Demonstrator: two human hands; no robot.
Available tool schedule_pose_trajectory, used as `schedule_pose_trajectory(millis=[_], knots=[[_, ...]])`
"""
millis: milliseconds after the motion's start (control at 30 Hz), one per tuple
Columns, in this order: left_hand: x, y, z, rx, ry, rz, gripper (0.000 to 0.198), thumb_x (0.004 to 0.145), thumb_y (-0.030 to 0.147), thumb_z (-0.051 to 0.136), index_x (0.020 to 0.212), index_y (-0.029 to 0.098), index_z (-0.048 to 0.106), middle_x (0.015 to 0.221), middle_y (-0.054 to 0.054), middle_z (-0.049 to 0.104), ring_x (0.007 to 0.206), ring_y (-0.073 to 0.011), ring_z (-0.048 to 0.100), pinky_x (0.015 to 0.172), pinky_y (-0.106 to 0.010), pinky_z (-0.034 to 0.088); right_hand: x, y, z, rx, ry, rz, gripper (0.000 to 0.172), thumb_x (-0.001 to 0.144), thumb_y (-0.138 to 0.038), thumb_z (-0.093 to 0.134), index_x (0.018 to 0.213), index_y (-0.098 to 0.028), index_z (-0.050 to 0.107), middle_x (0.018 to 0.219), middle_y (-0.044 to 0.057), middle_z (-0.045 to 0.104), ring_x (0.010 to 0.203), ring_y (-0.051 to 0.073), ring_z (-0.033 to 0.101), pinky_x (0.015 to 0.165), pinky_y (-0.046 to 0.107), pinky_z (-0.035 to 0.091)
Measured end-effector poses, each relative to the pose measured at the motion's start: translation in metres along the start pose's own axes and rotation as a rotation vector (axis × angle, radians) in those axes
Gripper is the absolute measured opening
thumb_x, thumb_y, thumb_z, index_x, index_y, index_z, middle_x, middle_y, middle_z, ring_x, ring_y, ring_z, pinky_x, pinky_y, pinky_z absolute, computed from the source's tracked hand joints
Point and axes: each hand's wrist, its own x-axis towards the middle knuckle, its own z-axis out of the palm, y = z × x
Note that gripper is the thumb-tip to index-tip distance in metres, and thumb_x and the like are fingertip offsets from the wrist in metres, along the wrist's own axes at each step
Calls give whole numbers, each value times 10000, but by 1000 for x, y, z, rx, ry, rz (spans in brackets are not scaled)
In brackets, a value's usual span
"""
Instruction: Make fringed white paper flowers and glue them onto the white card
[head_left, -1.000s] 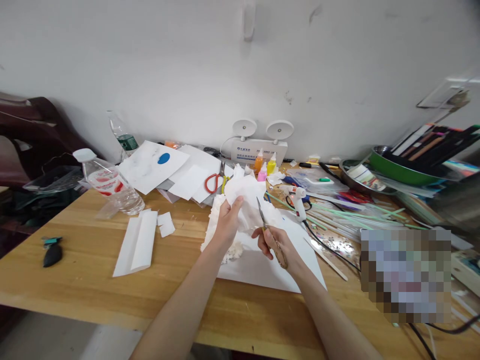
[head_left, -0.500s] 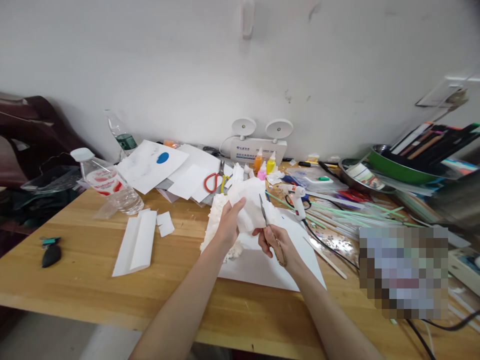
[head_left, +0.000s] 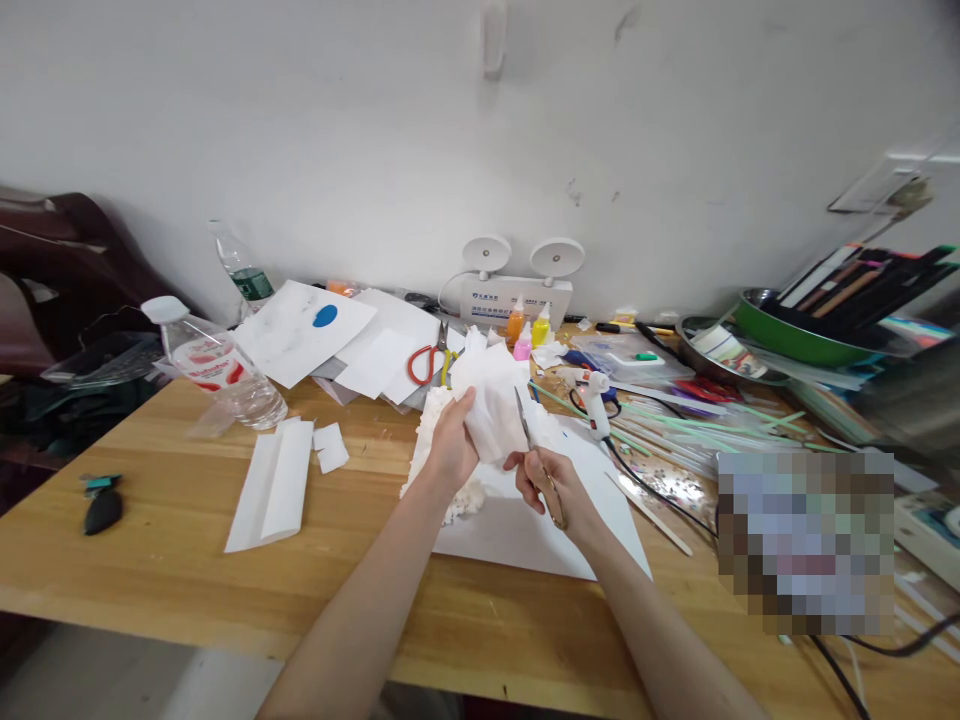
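Observation:
My left hand [head_left: 452, 446] pinches a piece of thin white tissue paper [head_left: 491, 400] and holds it up above the wooden table [head_left: 172, 560]. My right hand [head_left: 551, 485] grips a small pair of scissors [head_left: 534, 450], blades pointing up at the tissue's right edge. Below both hands lie a large white sheet [head_left: 525, 525] and a fluffy white paper pile [head_left: 442, 465].
A folded white paper strip [head_left: 274, 483] lies at the left, with a plastic water bottle [head_left: 217, 365] behind it. Red-handled scissors [head_left: 426, 362], small paint bottles [head_left: 528, 330], a glue gun [head_left: 596, 400], green straws [head_left: 697, 425] and a green bowl [head_left: 802, 335] crowd the back and right. A black object [head_left: 103, 505] sits far left.
The tissue has been turned and drawn slightly lower and closer to the scissors; the scissor blades have shifted a little left against its edge. Both hands stay in nearly the same place.

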Motion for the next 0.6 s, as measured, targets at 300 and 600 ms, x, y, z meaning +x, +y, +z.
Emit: schedule_pose_trajectory(millis=[300, 600], knots=[[0, 3, -1, 10, -28, -49, 252, 744, 303, 552, 924, 142, 624, 942, -57, 663, 951, -204, 578, 854, -296, 413, 2, 6, -1, 20, 4, 18, 454, 719, -612, 449, 655, -164, 484, 391, -68, 361, 319, 53, 280, 335, 205, 212], [-1, 8, 0, 5, -16, -64, 329, 755, 365, 539, 991, 142, 595, 977, -75, 652, 1005, -212, 556, 906, -313, 391, 3, 4, 1, 25, 22, 73, 386, 703, -542, 519, 683, -157, 508, 344, -85, 350, 281, 42, 255, 299, 190, 183]])
